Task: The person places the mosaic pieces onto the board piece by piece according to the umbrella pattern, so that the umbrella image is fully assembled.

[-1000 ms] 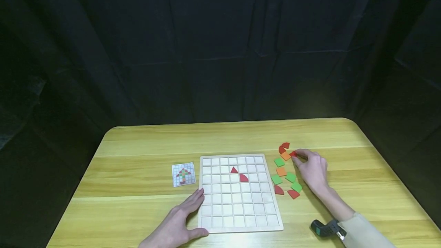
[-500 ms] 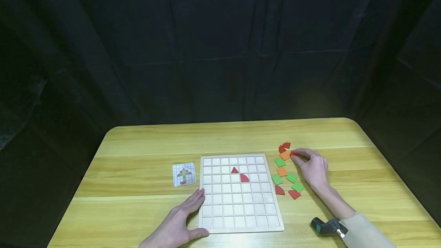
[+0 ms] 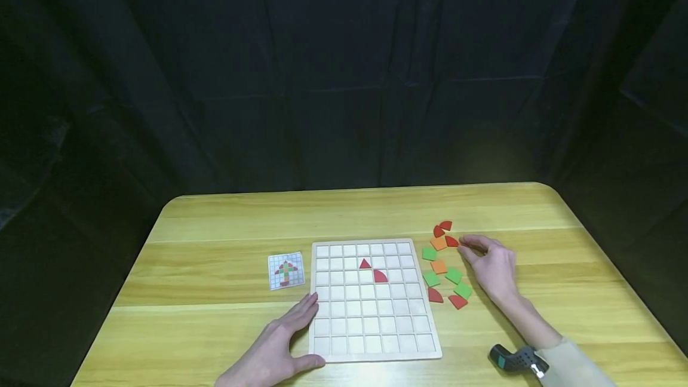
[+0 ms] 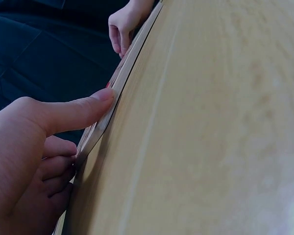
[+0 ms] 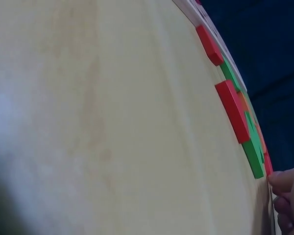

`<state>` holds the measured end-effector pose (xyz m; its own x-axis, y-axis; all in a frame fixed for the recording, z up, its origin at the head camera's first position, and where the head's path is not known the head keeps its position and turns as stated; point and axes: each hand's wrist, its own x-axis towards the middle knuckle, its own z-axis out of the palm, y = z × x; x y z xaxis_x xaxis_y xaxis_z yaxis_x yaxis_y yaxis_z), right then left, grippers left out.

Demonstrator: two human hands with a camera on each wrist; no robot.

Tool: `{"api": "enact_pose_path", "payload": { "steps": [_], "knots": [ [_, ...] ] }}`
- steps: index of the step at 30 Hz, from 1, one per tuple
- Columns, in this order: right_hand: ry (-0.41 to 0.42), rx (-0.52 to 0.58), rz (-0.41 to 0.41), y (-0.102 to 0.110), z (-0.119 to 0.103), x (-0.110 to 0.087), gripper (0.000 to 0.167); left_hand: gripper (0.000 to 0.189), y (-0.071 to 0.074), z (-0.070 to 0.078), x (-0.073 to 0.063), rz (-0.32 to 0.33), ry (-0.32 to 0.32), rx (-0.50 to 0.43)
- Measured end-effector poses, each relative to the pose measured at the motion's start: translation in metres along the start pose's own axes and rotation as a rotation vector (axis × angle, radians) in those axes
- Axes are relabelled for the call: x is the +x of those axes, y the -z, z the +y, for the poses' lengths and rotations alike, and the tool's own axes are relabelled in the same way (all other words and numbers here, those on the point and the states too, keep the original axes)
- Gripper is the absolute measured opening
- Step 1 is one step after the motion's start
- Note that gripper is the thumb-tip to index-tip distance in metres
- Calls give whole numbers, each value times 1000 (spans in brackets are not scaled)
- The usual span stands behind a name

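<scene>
My left hand (image 3: 276, 339) lies along the left edge of a pale wooden grid board (image 3: 400, 358), fingers on its side and thumb at the near corner; in the left wrist view the thumb (image 4: 88, 110) touches the board's edge. On the grid sit a red triangle tile (image 3: 365, 264) and a red quarter-circle tile (image 3: 380, 276). To the right, thumb and forefinger of my right hand (image 3: 491, 264) pinch the end of another red quarter-circle tile (image 3: 451, 241) lying on the table. It touches an orange square tile (image 3: 438, 243).
Several loose red, orange and green tiles, among them a green square tile (image 3: 463, 290), lie right of the board. A pattern card (image 3: 286, 271) lies to its left. A black wrist device (image 3: 513, 358) sits at the right sleeve. Dark cloth (image 3: 344, 76) hangs behind the table.
The red quarter-circle tile at my right fingertips has shifted left and turned, showing more. The orange and green squares beside it have slid left. My right hand has drawn slightly right; the left stays put.
</scene>
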<state>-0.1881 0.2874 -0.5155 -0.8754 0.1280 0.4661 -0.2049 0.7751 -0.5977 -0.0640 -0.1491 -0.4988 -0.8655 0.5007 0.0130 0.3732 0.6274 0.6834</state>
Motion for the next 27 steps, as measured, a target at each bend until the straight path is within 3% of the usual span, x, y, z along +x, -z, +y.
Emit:
{"api": "enact_pose_path", "payload": {
  "steps": [6,13,21,27],
  "knots": [
    [7,3,-58,-5,-3,3,31,91,1,-1,0,4,-6,5],
    [23,20,-102,-12,-3,9,27,92,0,-1,0,-4,-9,0],
    [47,22,-55,-10,-2,6,28,91,-1,0,1,1,-4,-5],
    [53,66,-18,-6,-24,-13,29,91,0,-1,0,9,-8,1]
  ]
}}
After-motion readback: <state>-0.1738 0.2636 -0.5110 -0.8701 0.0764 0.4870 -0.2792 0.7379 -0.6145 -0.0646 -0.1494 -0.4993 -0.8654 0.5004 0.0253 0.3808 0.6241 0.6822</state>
